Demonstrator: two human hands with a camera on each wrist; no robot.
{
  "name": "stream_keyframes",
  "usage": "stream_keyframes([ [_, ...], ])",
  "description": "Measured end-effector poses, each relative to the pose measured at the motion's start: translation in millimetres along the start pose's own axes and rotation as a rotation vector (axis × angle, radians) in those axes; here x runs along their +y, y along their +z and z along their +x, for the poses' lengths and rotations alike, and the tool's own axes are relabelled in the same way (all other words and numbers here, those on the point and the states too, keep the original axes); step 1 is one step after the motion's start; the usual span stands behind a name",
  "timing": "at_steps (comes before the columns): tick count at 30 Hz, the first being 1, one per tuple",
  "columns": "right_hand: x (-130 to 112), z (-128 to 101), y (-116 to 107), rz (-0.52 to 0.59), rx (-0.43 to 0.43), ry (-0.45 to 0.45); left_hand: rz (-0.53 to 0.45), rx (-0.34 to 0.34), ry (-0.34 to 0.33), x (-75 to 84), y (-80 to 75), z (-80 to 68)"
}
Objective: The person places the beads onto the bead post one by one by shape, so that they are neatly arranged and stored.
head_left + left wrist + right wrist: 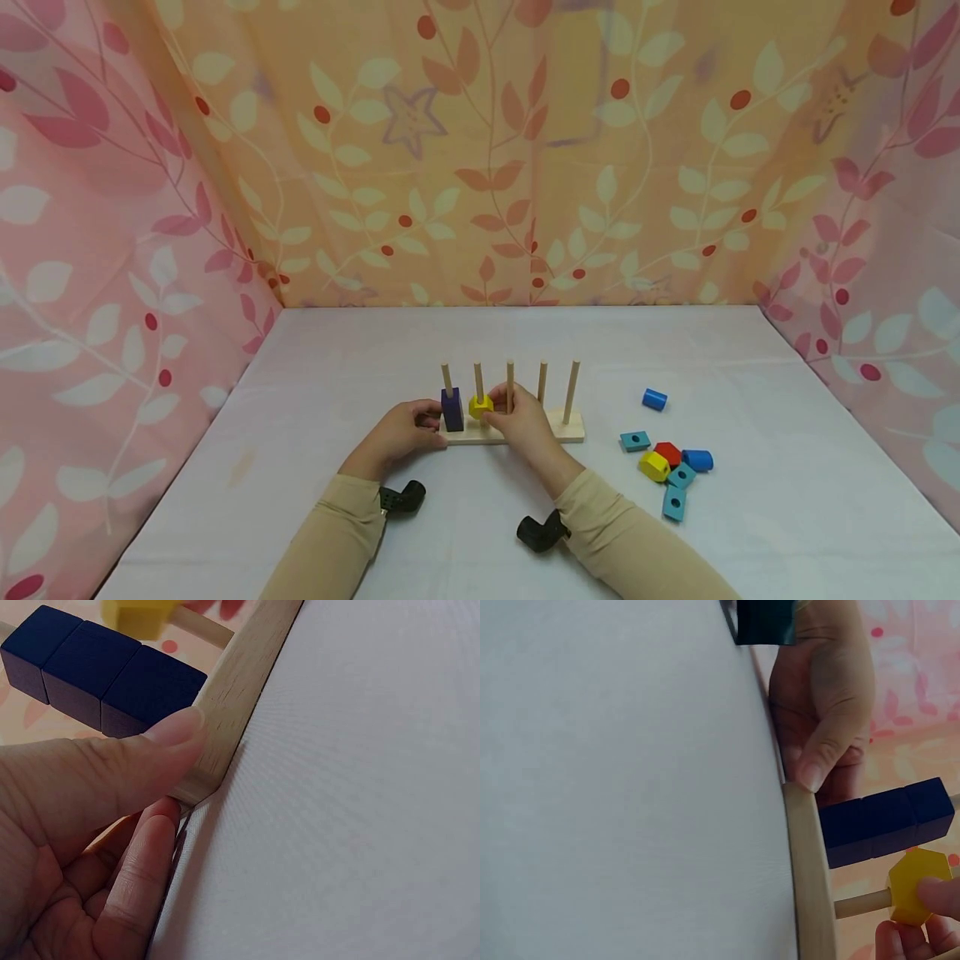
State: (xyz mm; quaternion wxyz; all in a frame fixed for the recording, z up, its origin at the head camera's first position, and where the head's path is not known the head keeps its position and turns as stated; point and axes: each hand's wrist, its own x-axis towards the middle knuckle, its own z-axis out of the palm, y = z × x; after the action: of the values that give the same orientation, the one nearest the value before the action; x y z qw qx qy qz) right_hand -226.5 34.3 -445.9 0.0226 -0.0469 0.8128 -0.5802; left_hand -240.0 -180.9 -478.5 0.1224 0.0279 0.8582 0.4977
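A wooden peg board (573,429) stands on the table with a row of upright pegs. Its leftmost peg carries a stack of three dark blue square blocks (94,671). On the second peg is a yellow hexagonal block (481,407), partway down, with bare peg below it in the right wrist view. My right hand (528,429) pinches this block (906,889) between thumb and fingers. At the board's left end, my left hand (397,433) grips the base (236,690), thumb on the near side. The other pegs hold no blocks.
Right of the board lies a loose group: several teal blocks (674,503), a yellow block (654,467), a red block (667,453) and a blue cylinder (698,460). Another blue cylinder (655,399) lies farther back. Patterned curtains (495,167) surround the white table (337,350).
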Motion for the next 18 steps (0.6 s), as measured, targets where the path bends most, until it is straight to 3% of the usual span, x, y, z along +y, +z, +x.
stream_keyframes([
  [18, 7.1, 0.4, 2.5, -0.074, -0.003, -0.025, 0.004, -0.002, 0.001, -0.7, 0.2, -0.9],
])
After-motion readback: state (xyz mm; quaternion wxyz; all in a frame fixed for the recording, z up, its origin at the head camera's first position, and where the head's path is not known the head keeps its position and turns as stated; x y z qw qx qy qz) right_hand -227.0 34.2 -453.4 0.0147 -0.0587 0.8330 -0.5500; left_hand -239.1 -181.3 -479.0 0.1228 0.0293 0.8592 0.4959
